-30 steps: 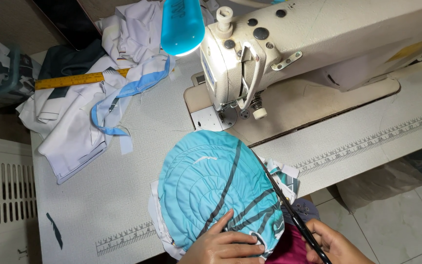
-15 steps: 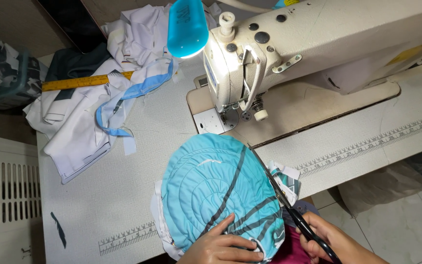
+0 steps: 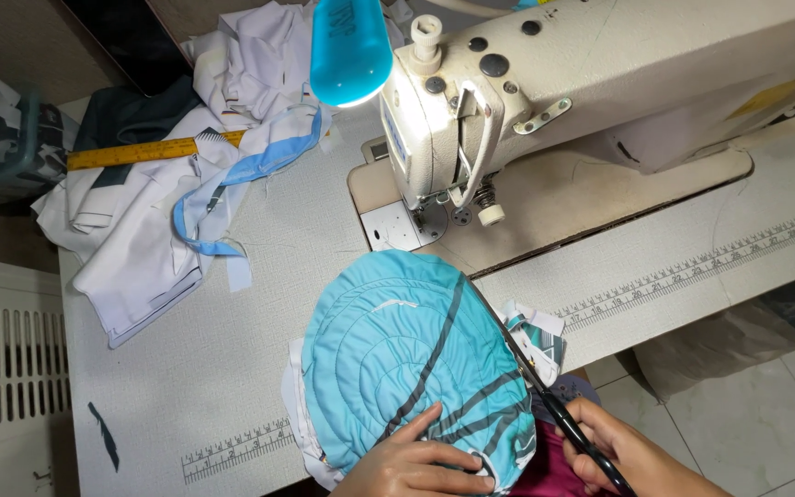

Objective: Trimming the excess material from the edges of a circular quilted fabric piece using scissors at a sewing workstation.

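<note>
White sewing table (image 3: pixel 259 267): left hand (image 3: pixel 416 460) pressed flat on teal quilted fabric (image 3: pixel 407 359); right hand (image 3: pixel 637 460) clamped on black scissors (image 3: pixel 545 400) along fabric's right edge.

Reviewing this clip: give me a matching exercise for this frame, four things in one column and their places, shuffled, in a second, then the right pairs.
Things:
1. scissors
2. yellow ruler
3. teal lamp head
4. left hand

Places:
A. lying on the heap of white and blue fabric pieces
B. pressing on the near edge of the teal quilted fabric
C. above the table, left of the sewing machine head
D. in the right hand, blades along the teal fabric's right edge

Pairs: 1-D, 2-A, 3-C, 4-B
</note>
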